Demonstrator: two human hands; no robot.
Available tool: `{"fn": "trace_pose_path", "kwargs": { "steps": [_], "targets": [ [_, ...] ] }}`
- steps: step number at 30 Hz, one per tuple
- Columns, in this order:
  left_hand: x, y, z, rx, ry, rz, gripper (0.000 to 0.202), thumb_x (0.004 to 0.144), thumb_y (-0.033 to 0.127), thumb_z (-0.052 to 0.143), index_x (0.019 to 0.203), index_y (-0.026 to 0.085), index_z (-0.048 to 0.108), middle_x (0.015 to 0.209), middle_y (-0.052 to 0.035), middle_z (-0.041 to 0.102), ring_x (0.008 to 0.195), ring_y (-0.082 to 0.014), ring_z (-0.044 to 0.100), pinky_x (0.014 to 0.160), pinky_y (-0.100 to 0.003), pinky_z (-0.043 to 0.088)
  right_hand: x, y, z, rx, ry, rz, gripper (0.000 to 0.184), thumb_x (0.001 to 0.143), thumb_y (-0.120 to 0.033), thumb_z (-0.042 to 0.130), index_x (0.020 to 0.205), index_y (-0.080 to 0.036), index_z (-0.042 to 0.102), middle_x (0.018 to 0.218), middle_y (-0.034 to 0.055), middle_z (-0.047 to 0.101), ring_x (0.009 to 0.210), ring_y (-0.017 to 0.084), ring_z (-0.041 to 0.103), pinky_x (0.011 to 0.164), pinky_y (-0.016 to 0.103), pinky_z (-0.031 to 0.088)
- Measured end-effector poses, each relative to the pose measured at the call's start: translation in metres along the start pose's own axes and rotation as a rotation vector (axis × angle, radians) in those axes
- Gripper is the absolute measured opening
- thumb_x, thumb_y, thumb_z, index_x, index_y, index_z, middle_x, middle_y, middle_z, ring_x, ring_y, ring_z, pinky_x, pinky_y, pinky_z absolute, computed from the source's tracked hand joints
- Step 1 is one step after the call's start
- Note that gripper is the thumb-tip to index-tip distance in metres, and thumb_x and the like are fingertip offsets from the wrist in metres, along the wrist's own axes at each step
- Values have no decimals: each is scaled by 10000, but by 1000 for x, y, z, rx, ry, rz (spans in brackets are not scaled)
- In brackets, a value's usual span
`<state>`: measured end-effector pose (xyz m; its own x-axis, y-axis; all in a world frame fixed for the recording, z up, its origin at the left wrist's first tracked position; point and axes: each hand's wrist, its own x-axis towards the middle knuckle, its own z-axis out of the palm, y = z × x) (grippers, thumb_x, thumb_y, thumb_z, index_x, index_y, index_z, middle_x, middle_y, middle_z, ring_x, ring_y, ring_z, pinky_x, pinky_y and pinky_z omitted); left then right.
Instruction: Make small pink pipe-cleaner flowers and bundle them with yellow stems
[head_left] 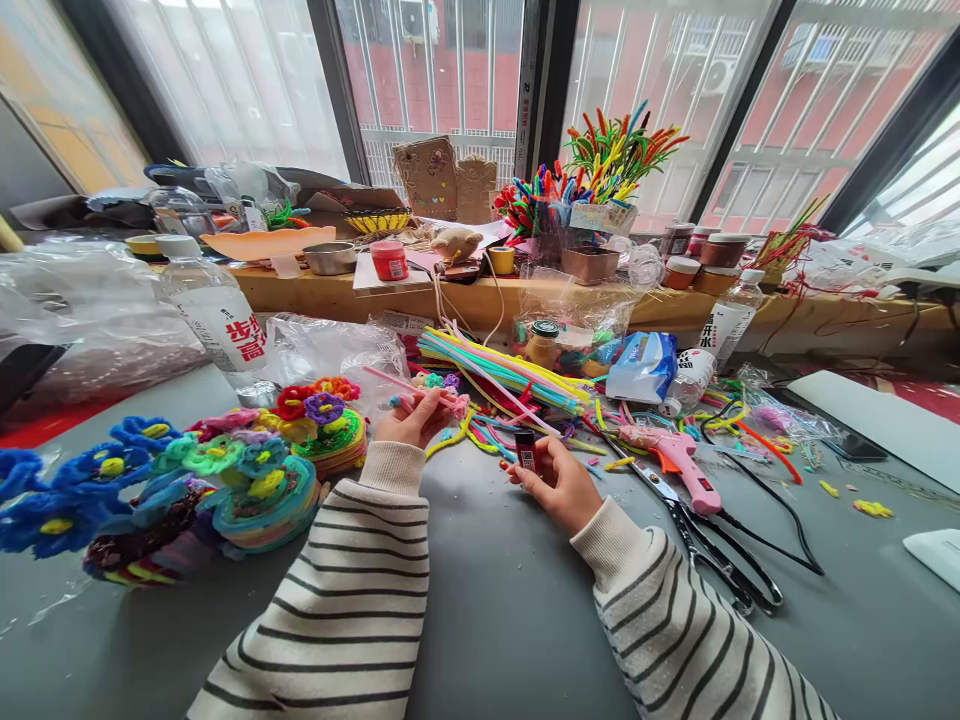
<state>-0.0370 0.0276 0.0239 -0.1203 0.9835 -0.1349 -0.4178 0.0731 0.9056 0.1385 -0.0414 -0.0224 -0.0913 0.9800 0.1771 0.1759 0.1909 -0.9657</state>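
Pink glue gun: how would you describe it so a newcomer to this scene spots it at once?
On the grey table, look just right of the right hand. The glue gun lies there beside the black-handled scissors, set apart by its pink, pistol-shaped body.

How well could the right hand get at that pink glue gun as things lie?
Probably yes: nothing covers the pink glue gun, though scissors lie along its near side and the right hand holds a small black object.
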Motion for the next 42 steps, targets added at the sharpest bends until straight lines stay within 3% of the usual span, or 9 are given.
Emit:
{"fn": "trace_pose_path", "kwargs": {
  "steps": [9, 16, 19, 26, 31, 34, 37, 42],
  "targets": [
    [-6, 9, 4, -65, 93, -83, 85, 589, 169, 613, 542, 145, 547, 465, 27, 560, 401, -58, 516, 370, -143, 405, -1, -4, 1, 31, -6, -2, 229, 706, -342, 515, 811, -163, 419, 794, 94, 633, 691, 184, 623, 646, 329, 504],
    [-12, 9, 8, -111, -12, -44, 113, 552, 33, 612, 607, 124, 574, 541, 20, 595, 545, -79, 585, 571, -161, 482, 0, -2, 0, -5, -17, -22, 213, 742, -332, 476, 860, -156, 469, 731, 55, 616, 621, 160, 611, 615, 310, 503],
    [-11, 7, 7, -130, -48, -40, 148, 522, 4, 622, 599, 122, 576, 553, 13, 605, 575, -83, 594, 587, -148, 483, 0, -4, 1, -25, -59, -37, 191, 763, -318, 447, 865, -158, 472, 681, 25, 583, 565, 127, 576, 574, 280, 491],
    [-4, 3, 0, -30, -29, -27, 242, 425, 126, 707, 625, 146, 573, 593, 30, 602, 477, -55, 553, 342, -93, 387, 7, -4, 15, 142, -57, -46, 197, 768, -330, 434, 860, -158, 459, 744, 36, 557, 674, 128, 553, 593, 263, 481],
    [1, 4, 2, 21, -50, 31, 306, 403, 185, 720, 660, 141, 559, 588, 20, 598, 478, -65, 549, 376, -125, 393, 18, -4, 32, 311, -53, -18, 204, 748, -358, 456, 827, -170, 451, 671, -4, 524, 564, 90, 516, 529, 217, 452],
    [4, 8, 6, 4, -74, 103, 325, 376, 190, 728, 636, 128, 543, 541, 34, 583, 505, -60, 553, 471, -137, 421, 28, -3, 43, 395, -67, -20, 214, 732, -380, 476, 798, -177, 458, 570, -48, 472, 429, 51, 419, 414, 167, 362],
    [7, 11, 7, -28, -98, 137, 339, 379, 184, 728, 646, 127, 527, 520, 40, 579, 509, -51, 549, 511, -140, 421, 39, -1, 55, 499, -66, 66, 302, 711, -457, 471, 793, -167, 495, 509, -60, 432, 371, 38, 351, 347, 153, 269],
    [12, 7, 3, -47, -83, 153, 356, 383, 176, 731, 668, 119, 524, 538, 33, 582, 496, -46, 537, 504, -144, 418, 50, -2, 64, 684, -89, 223, 561, 679, -622, 356, 659, -103, 568, 448, -25, 435, 348, 42, 355, 339, 169, 256]
  ]
}}
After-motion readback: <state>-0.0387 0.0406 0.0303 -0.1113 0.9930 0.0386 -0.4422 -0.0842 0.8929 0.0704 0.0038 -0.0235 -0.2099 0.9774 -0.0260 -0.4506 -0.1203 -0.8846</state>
